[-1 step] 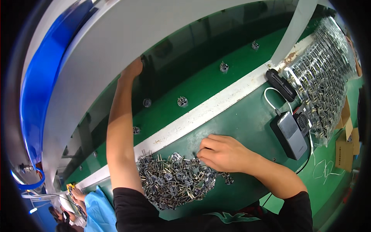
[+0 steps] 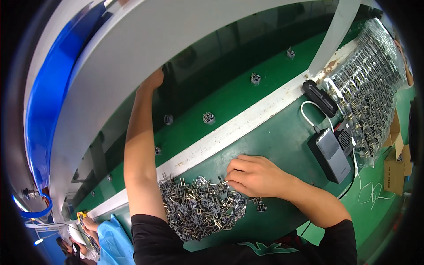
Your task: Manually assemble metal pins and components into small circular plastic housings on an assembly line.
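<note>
A heap of small electronic parts with metal pins [image 2: 201, 212] lies on the green bench in front of me. At the heap's upper right edge, my right hand [image 2: 252, 176] rests with its fingers curled and closed; whatever they pinch, if anything, is hidden. My left arm reaches far across the green belt. Its hand [image 2: 154, 79] is partly behind the grey panel, so the fingers cannot be made out. Nearest to that hand on the belt stands a small round part [image 2: 168, 119], with another round part [image 2: 209, 118] to its right.
A white rail [image 2: 229, 132] divides the belt from the bench. To the right lie a power bank [image 2: 329, 154] with a white cable, a black case [image 2: 320, 98] and stacked clear trays of parts [image 2: 364, 84]. Beyond is a cardboard box [image 2: 394, 172]. A co-worker's blue sleeve [image 2: 114, 240] shows lower left.
</note>
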The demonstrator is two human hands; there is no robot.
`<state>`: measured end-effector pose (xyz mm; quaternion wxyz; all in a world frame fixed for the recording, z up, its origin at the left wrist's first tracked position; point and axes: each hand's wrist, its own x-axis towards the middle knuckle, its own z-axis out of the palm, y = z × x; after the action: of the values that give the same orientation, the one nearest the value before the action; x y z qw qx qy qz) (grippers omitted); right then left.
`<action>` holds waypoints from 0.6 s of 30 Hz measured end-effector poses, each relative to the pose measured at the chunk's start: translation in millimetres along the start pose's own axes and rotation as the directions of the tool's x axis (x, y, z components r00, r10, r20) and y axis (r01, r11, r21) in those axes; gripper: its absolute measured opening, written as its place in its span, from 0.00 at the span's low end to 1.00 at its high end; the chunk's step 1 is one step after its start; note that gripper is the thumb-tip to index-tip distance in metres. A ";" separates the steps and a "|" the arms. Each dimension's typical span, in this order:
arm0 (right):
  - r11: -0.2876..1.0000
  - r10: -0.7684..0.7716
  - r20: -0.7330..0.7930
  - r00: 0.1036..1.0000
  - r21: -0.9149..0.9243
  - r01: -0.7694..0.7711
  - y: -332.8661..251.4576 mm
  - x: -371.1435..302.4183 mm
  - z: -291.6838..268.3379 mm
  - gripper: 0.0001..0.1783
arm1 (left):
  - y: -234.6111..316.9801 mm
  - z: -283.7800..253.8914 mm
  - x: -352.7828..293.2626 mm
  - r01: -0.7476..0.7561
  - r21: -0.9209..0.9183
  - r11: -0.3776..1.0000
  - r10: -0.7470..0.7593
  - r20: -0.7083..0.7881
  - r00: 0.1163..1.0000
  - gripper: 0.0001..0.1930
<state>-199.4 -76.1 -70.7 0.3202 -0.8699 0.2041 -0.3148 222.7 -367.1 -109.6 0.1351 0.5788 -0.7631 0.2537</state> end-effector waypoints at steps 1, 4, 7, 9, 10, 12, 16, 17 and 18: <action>0.999 0.023 -0.047 0.999 0.024 -0.021 6.1 -2.3 -3.6 0.08 | 11.5 6.8 12.0 0.047 -0.041 0.998 -0.044 0.051 0.998 0.17; 0.981 0.141 -0.139 0.980 0.151 -0.120 13.4 -10.3 -12.8 0.08 | 60.4 -12.7 11.8 0.238 -0.234 0.943 -0.183 0.233 0.955 0.16; 0.940 0.257 -0.149 0.955 0.269 -0.210 8.4 -5.4 -28.3 0.07 | 96.5 -101.7 -13.1 0.402 -0.465 0.789 -0.278 0.314 0.908 0.18; 0.944 0.282 -0.144 0.949 0.220 -0.247 6.7 -2.6 -35.1 0.07 | 111.1 -156.3 -53.0 0.486 -0.625 0.611 -0.340 0.348 0.874 0.21; 0.953 0.287 -0.145 0.947 0.146 -0.266 3.7 -2.3 -41.0 0.06 | 127.2 -184.6 -72.0 0.564 -0.708 0.424 -0.377 0.428 0.821 0.23; 0.972 0.220 -0.166 0.961 -0.052 -0.231 4.6 -11.5 -51.8 0.05 | 159.9 -229.7 -104.6 0.626 -0.747 0.224 -0.318 0.551 0.771 0.22; 0.953 0.284 -0.070 0.956 -0.086 -0.289 -10.3 -5.7 -49.2 0.03 | 180.8 -283.6 -184.1 0.606 -0.795 0.033 -0.326 0.565 0.758 0.25; 0.940 0.324 -0.049 0.945 -0.100 -0.327 -13.8 -4.3 -47.1 0.03 | 187.6 -290.1 -195.7 0.580 -0.815 -0.011 -0.318 0.552 0.771 0.26; 0.933 0.305 -0.029 0.952 -0.190 -0.305 -12.8 -5.0 -40.7 0.04 | 191.8 -296.0 -205.2 0.562 -0.826 -0.041 -0.278 0.550 0.787 0.25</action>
<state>-228.7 -81.7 -39.7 0.2795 -0.8547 0.3660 -0.2397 74.5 -0.4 -9.4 0.4652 0.5697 -0.5242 -0.4293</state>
